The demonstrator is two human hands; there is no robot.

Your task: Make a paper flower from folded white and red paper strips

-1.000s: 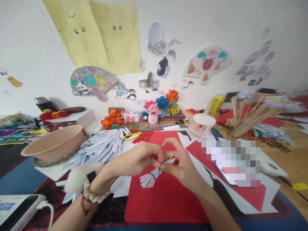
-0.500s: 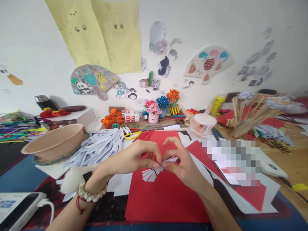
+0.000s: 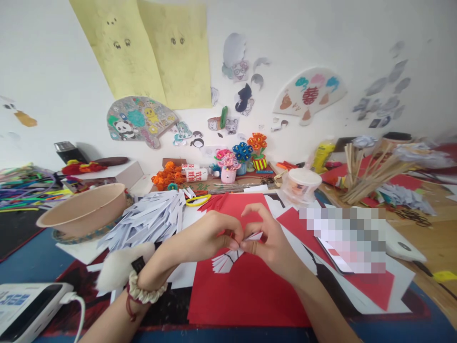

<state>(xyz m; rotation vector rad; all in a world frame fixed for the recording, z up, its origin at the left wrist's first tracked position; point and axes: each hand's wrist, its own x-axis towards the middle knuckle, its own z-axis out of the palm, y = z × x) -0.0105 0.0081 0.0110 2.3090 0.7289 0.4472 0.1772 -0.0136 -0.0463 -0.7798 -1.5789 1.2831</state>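
So, pleated wht paper (image 3: 223, 263), pinched btwn both hands (image 3: 267, 244), abv red sheet (image 3: 246, 297).

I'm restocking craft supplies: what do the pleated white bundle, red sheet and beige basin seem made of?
Pleated white bundle: matte paper, judging by its thin, crisp folds. Red sheet: matte paper or thin card; it lies flat with straight edges. Beige basin: probably plastic, smooth and dull, with a thin rim.
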